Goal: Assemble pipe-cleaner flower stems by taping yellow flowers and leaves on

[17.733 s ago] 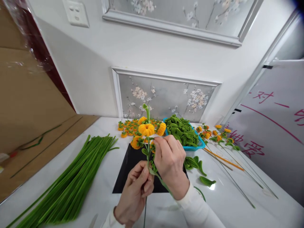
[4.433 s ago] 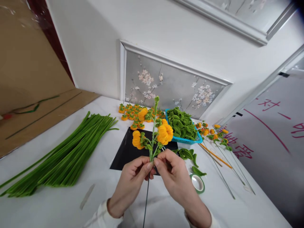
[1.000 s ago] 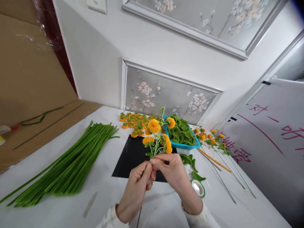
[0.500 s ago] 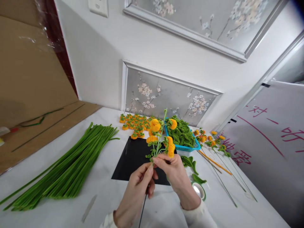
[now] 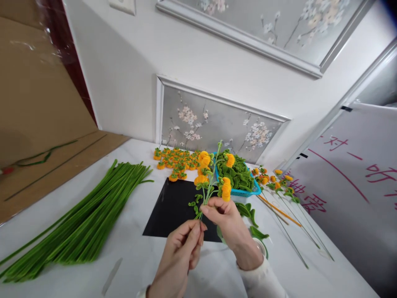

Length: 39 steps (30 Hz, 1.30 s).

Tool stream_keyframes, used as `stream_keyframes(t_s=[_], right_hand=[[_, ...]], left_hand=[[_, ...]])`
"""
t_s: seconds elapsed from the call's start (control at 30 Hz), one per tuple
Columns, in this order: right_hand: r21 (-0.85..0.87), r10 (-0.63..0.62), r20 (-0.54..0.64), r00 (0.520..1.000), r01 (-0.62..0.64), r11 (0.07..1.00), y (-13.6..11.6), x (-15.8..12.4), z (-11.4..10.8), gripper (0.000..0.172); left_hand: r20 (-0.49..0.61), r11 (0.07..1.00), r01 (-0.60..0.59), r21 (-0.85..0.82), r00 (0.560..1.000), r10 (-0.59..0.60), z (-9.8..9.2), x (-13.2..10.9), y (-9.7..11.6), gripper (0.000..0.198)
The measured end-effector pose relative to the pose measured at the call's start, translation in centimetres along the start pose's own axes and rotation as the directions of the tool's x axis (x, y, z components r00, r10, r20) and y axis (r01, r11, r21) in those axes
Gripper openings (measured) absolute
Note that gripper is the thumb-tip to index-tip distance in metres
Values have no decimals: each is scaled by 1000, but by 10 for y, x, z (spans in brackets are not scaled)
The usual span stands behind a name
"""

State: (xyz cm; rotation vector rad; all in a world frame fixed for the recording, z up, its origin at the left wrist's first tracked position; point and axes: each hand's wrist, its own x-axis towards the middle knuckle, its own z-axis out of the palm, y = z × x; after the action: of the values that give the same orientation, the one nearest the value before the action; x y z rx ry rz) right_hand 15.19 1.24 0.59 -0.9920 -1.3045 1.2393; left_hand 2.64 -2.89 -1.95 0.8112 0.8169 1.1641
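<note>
A pipe-cleaner flower stem (image 5: 211, 182) with several orange pumpkin-shaped blooms and green leaves stands upright between my hands. My left hand (image 5: 182, 248) pinches its lower end between thumb and fingers. Just above, my right hand (image 5: 228, 221) pinches the stem below the blooms. Behind them lies a black mat (image 5: 167, 207) with small green curled pieces (image 5: 194, 203) on it. Part of a roll of green tape (image 5: 261, 246) shows beside my right wrist. Loose green leaves (image 5: 252, 215) lie to the right of that hand.
Green pipe cleaners (image 5: 83, 219) lie bundled on the left. Small orange pumpkins (image 5: 176, 161) are grouped at the back, beside a blue basket (image 5: 248, 193) of green leaves. Finished-looking orange flower stems (image 5: 279, 182) and thin wires lie right. A cardboard sheet (image 5: 46, 99) and the wall border the table.
The flower stem has tilted slightly right. My left hand has moved down a little along it, leaving a wider space between the hands. The view has shifted slightly.
</note>
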Motion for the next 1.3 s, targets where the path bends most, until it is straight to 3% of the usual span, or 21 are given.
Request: stream_keyframes(t_s=[0.13,0.3,0.47,0.77,0.93,1.1,1.3], right_hand=[[-8,4,22,1000,-4,1000,-4,-1,-3,27],[-35,49,165,985,-44,998,-7,-2,-6,22],[-33,39,92,995,-36,999,-6,-2,-6,24],[-33,-2,17,1000,2,999,-11,-4,0,23],[17,-3,32,999,2,1000,-13,-3,1,17],[65,-10,127,992,2,998,-19,-5,1,24],[82,11,93,996,-19,996,-18,-6,-4,24]], left_hand=[[3,1000,2,-15,1000,-2,0,-1,2,31],[10,999,30,-35,1000,-30,3,1,8,35],[-84,999,-39,10,996,39,6,6,5,30],[-27,962,-249,115,967,253,1,7,-5,27],[9,964,-253,79,967,253,-1,7,-8,26],[21,973,-230,18,973,229,5,4,-4,25],[9,982,-187,23,982,186,11,3,4,21]])
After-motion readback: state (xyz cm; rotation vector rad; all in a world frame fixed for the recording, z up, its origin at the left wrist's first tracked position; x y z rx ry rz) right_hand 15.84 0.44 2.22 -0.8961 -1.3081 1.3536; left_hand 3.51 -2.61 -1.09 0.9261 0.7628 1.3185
